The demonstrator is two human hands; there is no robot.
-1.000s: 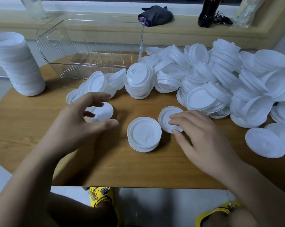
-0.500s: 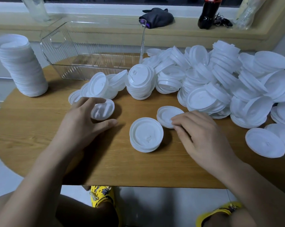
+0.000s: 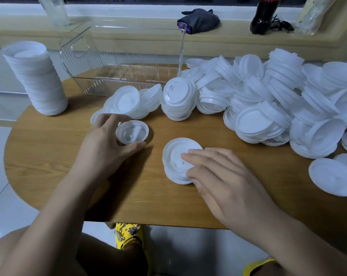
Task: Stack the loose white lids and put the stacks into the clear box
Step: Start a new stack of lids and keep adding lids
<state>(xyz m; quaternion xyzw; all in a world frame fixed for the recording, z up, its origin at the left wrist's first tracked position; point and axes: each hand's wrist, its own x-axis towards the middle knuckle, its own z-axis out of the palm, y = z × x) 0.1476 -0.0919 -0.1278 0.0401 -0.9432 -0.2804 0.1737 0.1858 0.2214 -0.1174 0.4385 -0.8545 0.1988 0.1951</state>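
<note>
As the single lid that lay just beyond our right grip (image 3: pixel 222 176) half a second ago now tops the short stack (image 3: pixel 178 156), we press it down with flat, straight fingers. Our left grip (image 3: pixel 106 148) has meanwhile closed: thumb and curled fingers pinch an upturned lid (image 3: pixel 132 132) by its rim, where a moment ago that grip only hovered open over it. By our reckoning the short stack has gained one lid and the next is already in hand, though it looks to need turning over before it will nest.

Beyond and to the right of the right grip sprawls the heap of loose lids (image 3: pixel 268 100). The clear box (image 3: pixel 116 56) stands beyond the left grip, with no lids in it that we can see. A tall stack (image 3: pixel 37 80) stands well out past the left grip.

The desk (image 3: pixel 49 156) is rounded pale wood. Behind it runs a window ledge (image 3: pixel 228 40) bearing a dark bottle (image 3: pixel 264 14) and a dark bundle (image 3: pixel 200 19). Pale floor tiles (image 3: pixel 1 196) and a yellow slipper (image 3: pixel 128 234) show below.
</note>
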